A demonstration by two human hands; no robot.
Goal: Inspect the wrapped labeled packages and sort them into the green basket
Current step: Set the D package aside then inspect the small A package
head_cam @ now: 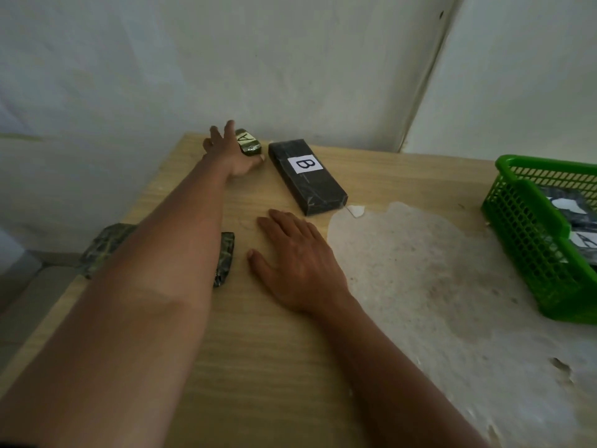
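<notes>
The package labelled A (247, 142) is seen at the far left corner of the table (274, 367), close to the wall. The left hand (231, 153) is stretched out to it, fingers straight and spread, thumb laid along its near edge. It is touched but not yet clasped. The right hand (297, 257) is laid flat on the table, released, nothing held.

Package A is judged small and light, stiff inside, with a glossy wrap that is likely slippery. It is best pinched across the short sides, thumb against fingers. The package labelled B (307, 176), a long dark box just right of A, is judged rigid and heavier, and would be better taken across its width near the middle.

A third wrapped package (226, 257) is mostly covered by the left forearm, and no label can be read on it. The green basket (523, 221) is cut off by the right edge. The wrapped packages inside (578, 218) are only partly shown, their labels unreadable and their count unclear. The far side of A is hidden by the hand.
</notes>
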